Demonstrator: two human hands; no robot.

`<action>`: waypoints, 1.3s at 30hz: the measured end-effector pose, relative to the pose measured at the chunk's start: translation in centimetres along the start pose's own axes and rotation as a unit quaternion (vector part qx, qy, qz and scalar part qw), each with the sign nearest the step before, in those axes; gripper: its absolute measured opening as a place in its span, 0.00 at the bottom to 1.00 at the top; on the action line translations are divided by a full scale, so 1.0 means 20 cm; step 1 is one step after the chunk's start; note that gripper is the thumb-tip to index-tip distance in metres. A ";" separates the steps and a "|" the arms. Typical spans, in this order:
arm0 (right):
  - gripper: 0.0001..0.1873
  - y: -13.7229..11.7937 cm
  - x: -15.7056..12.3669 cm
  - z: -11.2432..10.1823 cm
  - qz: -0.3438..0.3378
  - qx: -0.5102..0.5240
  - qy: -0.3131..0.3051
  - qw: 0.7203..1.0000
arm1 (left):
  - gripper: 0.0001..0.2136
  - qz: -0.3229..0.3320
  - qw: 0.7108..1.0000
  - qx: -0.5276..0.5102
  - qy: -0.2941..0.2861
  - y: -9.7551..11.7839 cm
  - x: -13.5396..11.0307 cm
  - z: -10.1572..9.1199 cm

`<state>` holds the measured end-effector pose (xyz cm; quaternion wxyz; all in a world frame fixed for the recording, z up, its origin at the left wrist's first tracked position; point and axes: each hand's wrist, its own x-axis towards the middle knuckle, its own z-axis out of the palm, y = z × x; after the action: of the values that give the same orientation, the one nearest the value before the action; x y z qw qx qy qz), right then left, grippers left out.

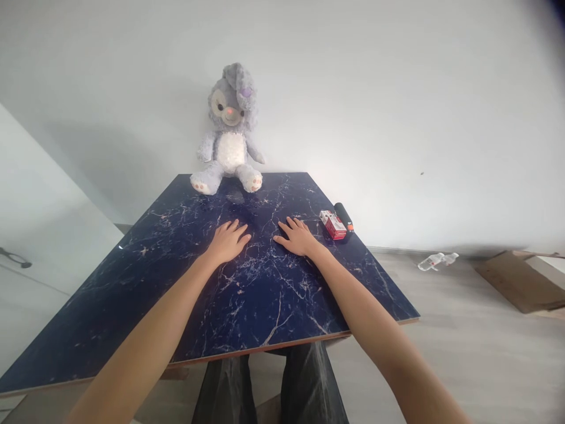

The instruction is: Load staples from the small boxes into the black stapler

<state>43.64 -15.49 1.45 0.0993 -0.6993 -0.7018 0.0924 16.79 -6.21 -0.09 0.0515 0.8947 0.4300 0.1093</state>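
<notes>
My left hand [228, 240] lies flat, palm down, on the dark blue marbled table top [145, 277], fingers stretched toward the far edge. A short gap to its right, my right hand [296, 235] rests flat in the same way, fingers spread. Neither hand holds anything. A grey and white plush rabbit [229, 132] sits upright at the table's far edge against the white wall, well beyond both hands. Just right of my right hand lie a red and white small box [333, 224] and a black cylinder with an orange tip [343, 216].
Two plastic bottles [436, 259] lie on the light floor to the right, with flattened cardboard [518, 281] further right. A white door with a dark handle [15, 258] stands at the left. My dark-trousered legs [269, 383] show under the table's near edge.
</notes>
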 end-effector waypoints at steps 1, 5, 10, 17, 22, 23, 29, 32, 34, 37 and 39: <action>0.45 0.00 0.00 0.00 -0.002 -0.001 -0.001 1.000 | 0.33 -0.001 1.000 -0.002 0.003 0.00 0.00 0.00; 0.45 0.01 0.00 0.01 -0.007 0.002 -0.002 1.000 | 0.40 -0.014 0.998 -0.035 0.040 0.01 0.00 -0.01; 0.46 -0.01 0.00 0.01 0.014 -0.004 0.078 0.997 | 0.41 -0.099 0.991 -0.015 0.091 0.05 0.00 -0.03; 0.43 -0.01 0.03 0.00 0.001 -0.003 0.014 1.000 | 0.39 -0.097 0.995 0.007 0.016 -0.01 0.02 0.01; 0.42 0.02 0.03 0.01 -0.006 -0.005 0.013 1.000 | 0.38 -0.100 0.995 -0.006 0.028 -0.01 0.02 0.02; 0.42 0.01 0.03 0.01 -0.005 -0.005 0.011 1.000 | 0.39 -0.105 0.993 -0.011 0.044 0.00 0.01 0.02; 0.48 -0.05 0.00 0.01 -0.008 -0.043 0.098 0.994 | 0.38 -0.129 0.986 -0.042 0.101 0.03 0.01 -0.01; 0.47 -0.07 0.00 0.01 -0.018 -0.033 0.039 0.999 | 0.36 -0.114 0.991 -0.044 0.045 0.02 0.02 -0.01; 0.46 -0.07 0.00 0.01 -0.017 -0.026 0.000 1.000 | 0.35 -0.115 0.991 -0.053 0.045 0.01 0.02 -0.01; 0.44 -0.06 0.00 0.02 -0.024 -0.034 0.005 0.999 | 0.35 -0.143 0.980 -0.080 0.109 0.02 0.01 -0.03; 0.43 -0.05 0.00 0.02 -0.028 -0.048 0.031 0.998 | 0.35 -0.143 0.974 -0.082 0.154 0.04 -0.01 -0.05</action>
<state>42.46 -15.39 1.28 0.0900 -0.6858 -0.7214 0.0339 17.08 -6.79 0.96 0.0727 0.7891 0.5456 0.2726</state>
